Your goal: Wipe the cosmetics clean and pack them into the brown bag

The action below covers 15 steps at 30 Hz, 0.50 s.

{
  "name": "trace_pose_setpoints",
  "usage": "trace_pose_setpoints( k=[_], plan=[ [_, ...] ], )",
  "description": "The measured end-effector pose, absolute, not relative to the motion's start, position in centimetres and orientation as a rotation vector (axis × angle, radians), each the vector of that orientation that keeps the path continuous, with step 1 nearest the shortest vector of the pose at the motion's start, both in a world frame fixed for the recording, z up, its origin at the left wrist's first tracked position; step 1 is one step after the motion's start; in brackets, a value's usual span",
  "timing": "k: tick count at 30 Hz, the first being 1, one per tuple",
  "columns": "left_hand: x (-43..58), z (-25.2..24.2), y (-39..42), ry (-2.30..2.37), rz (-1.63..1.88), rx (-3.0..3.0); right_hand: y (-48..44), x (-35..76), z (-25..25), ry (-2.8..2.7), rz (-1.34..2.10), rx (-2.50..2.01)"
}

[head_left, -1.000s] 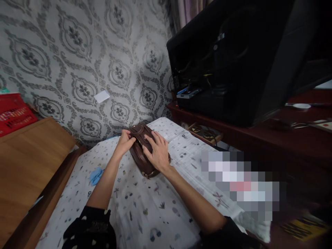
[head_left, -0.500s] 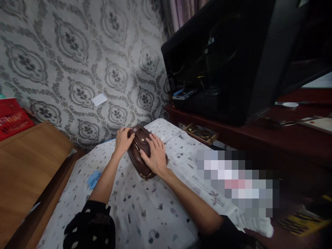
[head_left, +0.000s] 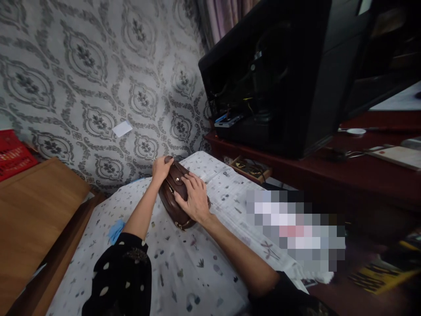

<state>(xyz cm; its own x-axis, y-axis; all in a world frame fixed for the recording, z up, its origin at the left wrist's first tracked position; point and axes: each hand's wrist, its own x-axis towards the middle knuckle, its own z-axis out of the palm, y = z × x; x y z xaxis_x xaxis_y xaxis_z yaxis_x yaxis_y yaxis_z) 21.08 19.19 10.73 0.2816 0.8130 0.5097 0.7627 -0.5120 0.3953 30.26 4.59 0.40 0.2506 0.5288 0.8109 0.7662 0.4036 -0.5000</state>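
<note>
A brown leather handbag (head_left: 171,205) with a gold stud and a zip lies on the patterned white sheet (head_left: 184,281). My left hand (head_left: 161,167) is at the bag's far end, its fingers closed on the edge there; the fingertips are partly hidden. Across the top of the bag rests my right hand (head_left: 196,199), fingers spread and thumb near the zip. The flap with the stud lies down between the two hands.
A crumpled blue cloth (head_left: 115,231) lies by my left forearm. Left of the sheet stands a wooden panel (head_left: 36,210) with a red box (head_left: 15,153) behind. To the right are a dark red desk (head_left: 329,169), a black computer case (head_left: 256,92) and a small open drawer (head_left: 251,169).
My left hand has shifted along the bag to its far end and closed there. The right hand stays on the bag. The view has turned slightly.
</note>
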Motion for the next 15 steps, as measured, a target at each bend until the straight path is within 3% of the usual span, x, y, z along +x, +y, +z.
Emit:
trace_pose_setpoints(
  k=[15],
  plan=[
    [19.9, 10.1, 17.9, 1.144, 1.098, 2.289, 4.5, 30.1, 0.2, -1.418, -0.234, -1.293]
  ],
)
